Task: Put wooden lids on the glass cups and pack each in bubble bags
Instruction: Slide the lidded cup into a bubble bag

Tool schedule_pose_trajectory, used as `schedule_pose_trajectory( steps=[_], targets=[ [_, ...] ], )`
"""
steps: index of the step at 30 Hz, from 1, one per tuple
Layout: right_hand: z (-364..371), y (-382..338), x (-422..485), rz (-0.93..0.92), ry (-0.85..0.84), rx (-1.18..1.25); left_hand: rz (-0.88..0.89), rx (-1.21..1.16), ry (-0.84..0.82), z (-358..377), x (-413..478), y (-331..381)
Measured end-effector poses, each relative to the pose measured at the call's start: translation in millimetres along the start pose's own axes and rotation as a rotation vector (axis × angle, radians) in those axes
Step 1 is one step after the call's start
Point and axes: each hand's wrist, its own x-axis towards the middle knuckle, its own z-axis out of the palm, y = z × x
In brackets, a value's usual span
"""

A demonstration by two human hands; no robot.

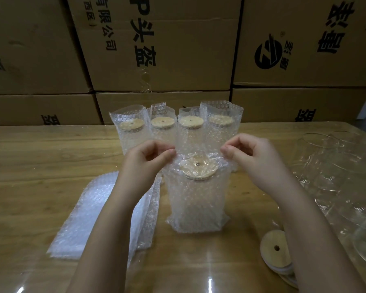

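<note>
My left grip (148,163) & right grip (251,159) each pinch the top edge of the clear bubble-wrap bag (197,218), frame ctr. Tall glass cup (195,193) w/ round wooden lid (199,169) stands upright inside, just below, btwn both.

Left hand (145,160), right hand (253,158) — both bare, forearms bare, fingernails short and plain
</note>
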Motion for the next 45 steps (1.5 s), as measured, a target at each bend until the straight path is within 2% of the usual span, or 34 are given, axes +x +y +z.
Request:
schedule_pose_trajectory(
  steps=[7, 10, 12, 14, 16, 18, 20, 26, 35, 41, 45],
  targets=[
    [-1, -1, -1, -0.042, 0.078, -0.102, 0.146, 0.098, 0.066, -2, -1, 1],
    [-3, -1, -1, -0.075, 0.093, -0.101, 0.128, 0.046, 0.071, -5, -1, 2],
    [-6, 0, -2, -0.086, 0.087, -0.084, 0.081, -0.006, 0.008, -9, -1, 2],
    [-12, 4, -1, -0.043, -0.005, -0.007, 0.05, -0.054, -0.131, -12, -2, -2],
    [-18, 8, -1, 0.033, -0.215, 0.037, 0.011, -0.095, -0.261, -11, -4, -8],
    [-18, 12, -2, 0.07, -0.376, -0.034, -0.031, -0.117, -0.299, -6, -5, -14],
    [-14, 14, -2, 0.087, -0.387, -0.098, -0.019, -0.13, -0.236, -3, -4, -18],
    [-7, 14, 2, 0.02, -0.146, 0.039, 0.058, -0.188, -0.066, -1, 2, -25],
    [0, 20, 6, -0.019, 0.032, 0.098, 0.092, -0.264, 0.106, 8, 4, -27],
    [4, 22, 8, -0.027, 0.033, 0.124, 0.098, -0.311, 0.167, 11, 4, -27],
    [0, 24, 7, 0.061, -0.132, 0.18, 0.063, -0.299, 0.16, 10, 2, -30]
  ],
)
